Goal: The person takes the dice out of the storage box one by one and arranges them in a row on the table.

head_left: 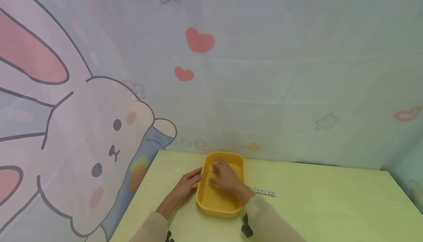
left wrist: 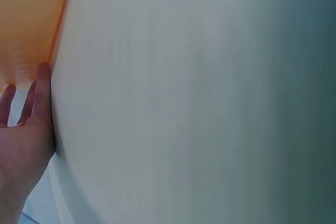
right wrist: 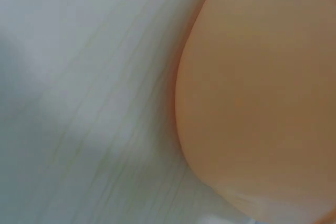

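Observation:
A yellow plastic tray sits on the table, and its outer wall fills a corner of the left wrist view. My left hand rests against its left side, with fairly straight fingers touching the wall. Over the tray's far half, my right hand reaches down inside, thumb spread apart from the fingers. Small white dice with dark dots lie right at its fingertips, partly hidden by the hand. In the right wrist view only the tray and tabletop show, not the hand.
Just right of the tray, a row of several white dice lies on the pale table, partly behind the right forearm. A cloth backdrop with a rabbit and hearts hangs behind the table's far edge. Dark straps hang by the sleeves.

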`<state>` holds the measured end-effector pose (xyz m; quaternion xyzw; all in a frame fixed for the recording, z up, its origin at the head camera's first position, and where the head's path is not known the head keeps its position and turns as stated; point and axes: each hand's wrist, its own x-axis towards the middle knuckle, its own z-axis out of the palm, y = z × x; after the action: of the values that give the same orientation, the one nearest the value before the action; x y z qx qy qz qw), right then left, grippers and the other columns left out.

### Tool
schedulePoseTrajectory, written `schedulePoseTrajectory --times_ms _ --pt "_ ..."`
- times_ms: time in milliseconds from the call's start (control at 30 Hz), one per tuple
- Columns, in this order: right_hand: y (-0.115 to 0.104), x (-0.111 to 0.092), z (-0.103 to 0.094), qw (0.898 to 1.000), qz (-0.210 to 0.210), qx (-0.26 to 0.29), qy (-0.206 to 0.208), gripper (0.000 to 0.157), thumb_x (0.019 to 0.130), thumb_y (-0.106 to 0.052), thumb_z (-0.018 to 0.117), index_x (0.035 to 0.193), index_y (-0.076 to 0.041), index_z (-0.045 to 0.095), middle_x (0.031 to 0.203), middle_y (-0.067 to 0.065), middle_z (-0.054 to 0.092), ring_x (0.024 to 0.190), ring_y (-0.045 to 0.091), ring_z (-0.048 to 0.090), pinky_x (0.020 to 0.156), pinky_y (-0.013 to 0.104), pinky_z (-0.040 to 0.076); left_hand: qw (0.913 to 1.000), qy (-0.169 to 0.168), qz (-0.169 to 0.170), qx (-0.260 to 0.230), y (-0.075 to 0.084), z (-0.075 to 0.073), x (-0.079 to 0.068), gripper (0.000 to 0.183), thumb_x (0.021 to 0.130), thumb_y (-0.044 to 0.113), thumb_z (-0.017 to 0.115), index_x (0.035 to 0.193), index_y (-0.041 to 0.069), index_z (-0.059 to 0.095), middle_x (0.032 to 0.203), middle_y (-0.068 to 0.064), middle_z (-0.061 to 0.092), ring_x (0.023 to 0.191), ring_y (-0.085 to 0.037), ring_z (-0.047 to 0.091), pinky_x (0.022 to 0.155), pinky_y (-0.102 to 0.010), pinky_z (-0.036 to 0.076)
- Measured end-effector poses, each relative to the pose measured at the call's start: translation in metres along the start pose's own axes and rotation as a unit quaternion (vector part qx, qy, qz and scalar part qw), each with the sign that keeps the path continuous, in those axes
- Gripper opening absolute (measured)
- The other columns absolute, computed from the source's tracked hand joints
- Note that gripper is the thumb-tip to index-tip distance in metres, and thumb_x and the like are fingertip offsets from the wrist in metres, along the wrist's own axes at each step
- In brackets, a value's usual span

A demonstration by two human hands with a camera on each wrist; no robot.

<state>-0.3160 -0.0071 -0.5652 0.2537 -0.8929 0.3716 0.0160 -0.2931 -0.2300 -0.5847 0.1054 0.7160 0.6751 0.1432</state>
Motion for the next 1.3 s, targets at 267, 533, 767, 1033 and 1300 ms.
schedulePoseTrajectory --times_ms 267,533,767,1033,1300 --pt "0.005 0.002 0.002 1.000 0.007 -0.009 -0.001 0.055 0.092 -0.016 0.079 0.136 0.012 0.062 0.137 0.026 0.058 0.127 0.044 0.057 0.113 0.058 0.044 1.0000 -0.008 0.004 0.004 0.000 0.002 0.001 0.055 0.113 0.027 0.054 0.162 0.004 0.043 0.165 -0.019 0.042 0.141 -0.036 0.054 0.107 -0.045 0.054" --pt "0.007 -0.001 0.003 1.000 -0.006 -0.007 0.000 0.035 0.090 -0.005 0.076 0.122 0.008 0.070 0.127 0.022 0.064 0.120 0.042 0.061 0.110 0.056 0.047 1.0000 -0.002 0.001 0.006 -0.003 0.003 0.003 0.055 0.112 0.027 0.056 0.161 0.004 0.044 0.165 -0.018 0.043 0.141 -0.034 0.053 0.108 -0.045 0.053" --pt "0.007 -0.003 0.007 0.998 -0.041 -0.051 -0.015 0.019 0.088 0.005 0.071 0.107 0.003 0.072 0.107 0.012 0.066 0.106 0.033 0.064 0.103 0.050 0.052 0.9999 0.003 -0.002 0.011 -0.004 0.002 0.006 0.056 0.111 0.027 0.057 0.161 0.004 0.045 0.164 -0.019 0.043 0.140 -0.034 0.054 0.106 -0.044 0.055" --pt "0.000 -0.001 0.006 0.994 -0.039 -0.093 -0.051 0.007 0.095 0.000 0.070 0.094 -0.008 0.071 0.088 -0.004 0.057 0.082 0.014 0.052 0.083 0.034 0.051 0.9998 0.006 0.002 0.017 -0.001 0.002 0.010 0.054 0.112 0.024 0.055 0.161 0.003 0.044 0.164 -0.020 0.043 0.141 -0.037 0.053 0.106 -0.047 0.055" --pt "-0.003 -0.005 -0.008 0.993 -0.026 -0.106 -0.052 0.010 0.094 -0.004 0.072 0.088 -0.010 0.066 0.085 -0.005 0.059 0.081 0.014 0.054 0.082 0.034 0.052 0.9993 -0.014 0.014 0.031 0.005 0.005 0.018 0.054 0.113 0.021 0.051 0.162 -0.001 0.040 0.163 -0.024 0.042 0.140 -0.039 0.053 0.106 -0.047 0.055"
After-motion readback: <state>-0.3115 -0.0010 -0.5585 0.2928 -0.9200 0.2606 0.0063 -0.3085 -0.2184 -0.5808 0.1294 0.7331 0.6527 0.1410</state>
